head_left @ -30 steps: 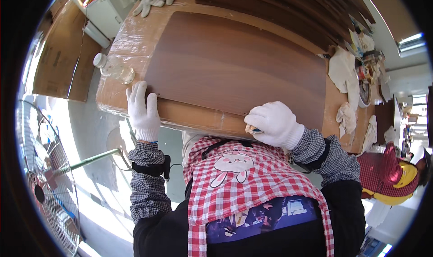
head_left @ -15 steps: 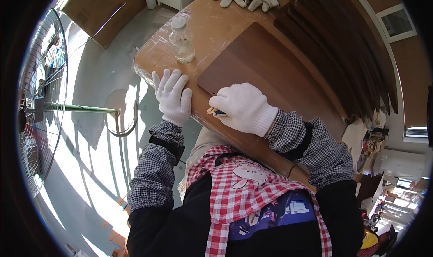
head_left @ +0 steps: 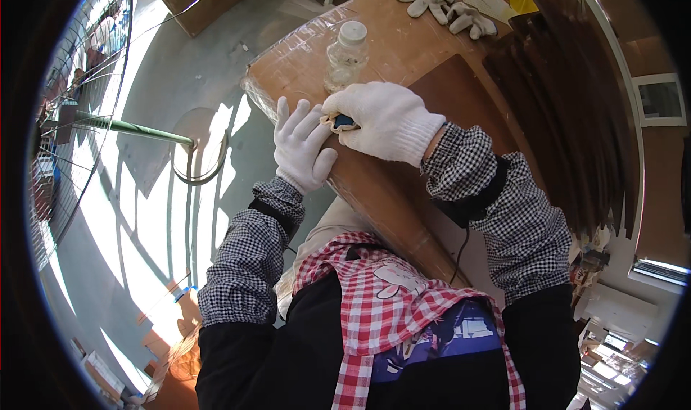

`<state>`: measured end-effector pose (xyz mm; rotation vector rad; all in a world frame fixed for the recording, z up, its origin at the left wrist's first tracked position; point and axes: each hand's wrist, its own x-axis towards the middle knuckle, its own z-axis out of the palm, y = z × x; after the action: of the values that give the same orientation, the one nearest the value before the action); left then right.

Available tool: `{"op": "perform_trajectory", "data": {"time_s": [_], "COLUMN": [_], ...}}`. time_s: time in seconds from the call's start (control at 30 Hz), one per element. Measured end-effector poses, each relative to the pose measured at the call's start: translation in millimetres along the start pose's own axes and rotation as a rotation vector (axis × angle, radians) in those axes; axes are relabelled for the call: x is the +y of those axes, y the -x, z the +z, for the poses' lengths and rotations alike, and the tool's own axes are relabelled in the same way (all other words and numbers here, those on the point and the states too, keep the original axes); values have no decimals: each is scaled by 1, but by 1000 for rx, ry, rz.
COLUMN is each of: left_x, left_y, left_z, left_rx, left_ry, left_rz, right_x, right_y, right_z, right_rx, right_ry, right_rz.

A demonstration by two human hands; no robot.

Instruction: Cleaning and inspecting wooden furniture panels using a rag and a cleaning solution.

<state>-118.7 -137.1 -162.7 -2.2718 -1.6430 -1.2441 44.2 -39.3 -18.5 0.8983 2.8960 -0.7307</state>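
Now both my hands have come to the near left corner of the brown plastic-wrapped table point(head_left: 403, 50), further along its edge than a second ago, so the working of this edge has reached the corner. My right hand point(head_left: 385, 122), in a white knit glove, has its grip closed around a small blue-handled tool point(head_left: 344, 121) pressed to the edge. My left hand point(head_left: 302, 145) lies flat with fingers spread just beside it, steadying the wrapped edge and holding nothing. Just beyond my knuckles stands a clear plastic bottle with a white cap point(head_left: 345, 56), upright; it looks nearly empty, though I cannot tell for sure.
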Motion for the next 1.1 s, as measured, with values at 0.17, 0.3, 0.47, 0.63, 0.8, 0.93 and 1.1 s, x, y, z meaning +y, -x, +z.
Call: {"op": "perform_trajectory", "data": {"time_s": [0.17,0.3,0.47,0.63,0.8,0.93,1.1], "left_x": [0,-5,-7,-14,-32,-27,-42], "left_y": [-2,2,3,3,-64,-106,-114], "left_z": [0,3,6,11,16,15,39], "left_rx": [-26,-39,-36,84,132,-256,-161], "left_ry": [20,33,65,132,413,641,538], "left_rz": [-4,-10,3,-142,-395,-552,-554], "right_x": [-4,0,-2,-8,-4,3,29], "right_y": [20,85,194,241,214,180,128], "right_z": [2,7,9,-4,-26,-35,-47], "right_rx": [-90,-164,-365,-500,-249,-133,-28], "right_ry": [152,224,198,123,-107,-272,-596], "right_rz": [-29,-140,-48,92,233,357,379]}}
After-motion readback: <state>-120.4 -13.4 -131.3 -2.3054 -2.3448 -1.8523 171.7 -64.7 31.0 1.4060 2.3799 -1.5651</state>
